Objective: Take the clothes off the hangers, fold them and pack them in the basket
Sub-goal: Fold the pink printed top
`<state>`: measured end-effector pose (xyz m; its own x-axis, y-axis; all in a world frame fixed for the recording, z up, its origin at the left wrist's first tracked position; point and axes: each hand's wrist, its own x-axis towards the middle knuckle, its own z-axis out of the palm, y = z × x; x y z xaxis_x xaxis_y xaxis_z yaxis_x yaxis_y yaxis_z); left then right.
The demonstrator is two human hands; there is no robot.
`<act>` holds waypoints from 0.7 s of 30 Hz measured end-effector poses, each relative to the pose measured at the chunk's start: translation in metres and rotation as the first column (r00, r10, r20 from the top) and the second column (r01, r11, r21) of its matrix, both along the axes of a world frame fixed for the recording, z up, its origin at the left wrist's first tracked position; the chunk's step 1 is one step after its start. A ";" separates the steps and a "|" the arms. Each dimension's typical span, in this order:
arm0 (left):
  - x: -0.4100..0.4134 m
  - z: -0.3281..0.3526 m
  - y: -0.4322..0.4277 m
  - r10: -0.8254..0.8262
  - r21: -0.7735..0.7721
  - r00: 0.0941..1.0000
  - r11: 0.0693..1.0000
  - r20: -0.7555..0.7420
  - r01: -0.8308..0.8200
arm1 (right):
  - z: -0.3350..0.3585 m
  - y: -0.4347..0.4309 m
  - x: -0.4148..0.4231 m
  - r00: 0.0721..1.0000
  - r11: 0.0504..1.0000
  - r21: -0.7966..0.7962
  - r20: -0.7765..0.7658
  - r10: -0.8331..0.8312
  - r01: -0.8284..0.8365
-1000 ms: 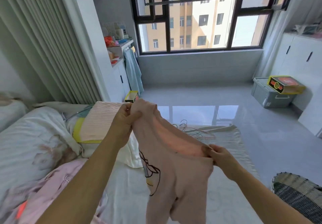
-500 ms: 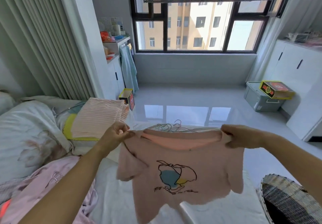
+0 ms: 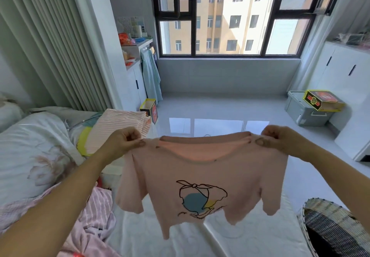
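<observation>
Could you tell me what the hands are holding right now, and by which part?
Both hands hold the pink T-shirt by its shoulders: the left hand pinches one, the right hand the other, spreading it in the air.

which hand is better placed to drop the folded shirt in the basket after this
Probably the right hand. The woven basket sits at the lower right, just below that forearm, while the left hand is over the bed's far side. For now both hands pinch the pink t-shirt by its shoulders, unfolded.
</observation>
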<state>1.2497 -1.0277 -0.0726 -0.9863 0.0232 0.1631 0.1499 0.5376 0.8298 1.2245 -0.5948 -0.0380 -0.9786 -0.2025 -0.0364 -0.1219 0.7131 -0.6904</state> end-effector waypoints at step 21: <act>0.005 -0.010 0.020 -0.027 0.204 0.972 0.979 0.233 -0.022 | -0.053 -0.003 -0.003 0.986 0.978 -0.128 0.026 -0.163 0.165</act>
